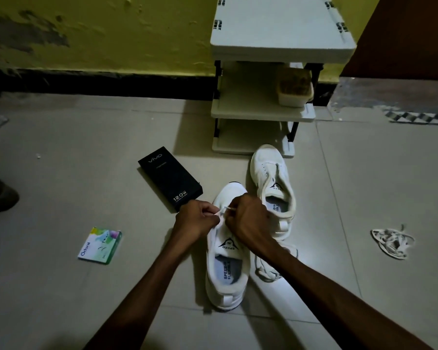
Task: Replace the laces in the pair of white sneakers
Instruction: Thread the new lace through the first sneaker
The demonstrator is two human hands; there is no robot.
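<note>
I've got both hands over the near sneaker (228, 274), which lies on the floor, toe away from me. My left hand (196, 218) pinches one end of the lace (225, 209) and my right hand (245, 218) is curled on the other. The lace runs crosswise, between the two hands. Next eyelets lie toward me, I judge.

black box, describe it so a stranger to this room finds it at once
Start at the white rack by the yellow wall. On the floor left of its foot, just beyond the left hand, lies the black box. It is the only dark box, marked vivo and 120W; the nearby packet is pale green.
</note>
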